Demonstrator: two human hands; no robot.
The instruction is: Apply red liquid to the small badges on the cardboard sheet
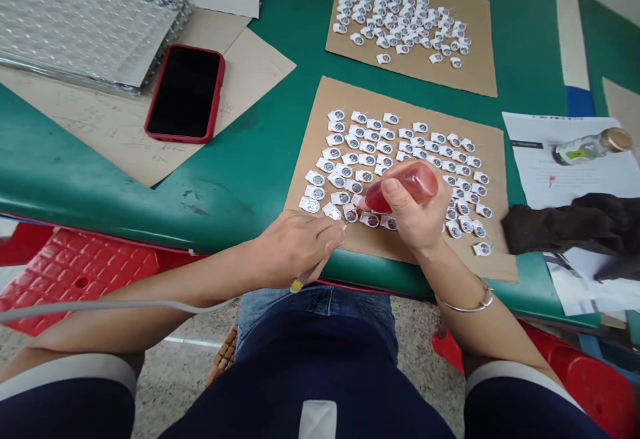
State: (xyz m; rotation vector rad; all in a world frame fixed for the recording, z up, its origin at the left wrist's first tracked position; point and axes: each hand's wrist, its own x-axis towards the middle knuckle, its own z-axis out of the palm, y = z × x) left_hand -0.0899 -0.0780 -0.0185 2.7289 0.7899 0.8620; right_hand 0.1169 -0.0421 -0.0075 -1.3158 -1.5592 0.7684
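Observation:
My right hand [423, 215] is closed around a red squeeze bottle [405, 189]. The bottle is tilted, its pale nozzle pointing down and left, close over the front row of small white round-ended pieces [367, 177] with dark printed circles. These lie in rows on a brown cardboard sheet [493, 192]. At the sheet's front left edge my left hand [303, 245] is closed on a slim tool with a yellow end [297, 285]. A thin tip shows past the fingers near the front pieces; most of the tool is hidden by the hand.
A second cardboard sheet [480, 52] bears more white pieces farther back. On the left lie a red-cased phone [185, 92] and clear plastic trays [85, 19]. A small glass bottle [593, 147] and dark cloth [565, 222] are at right. A grey cable [125, 305] crosses my left forearm.

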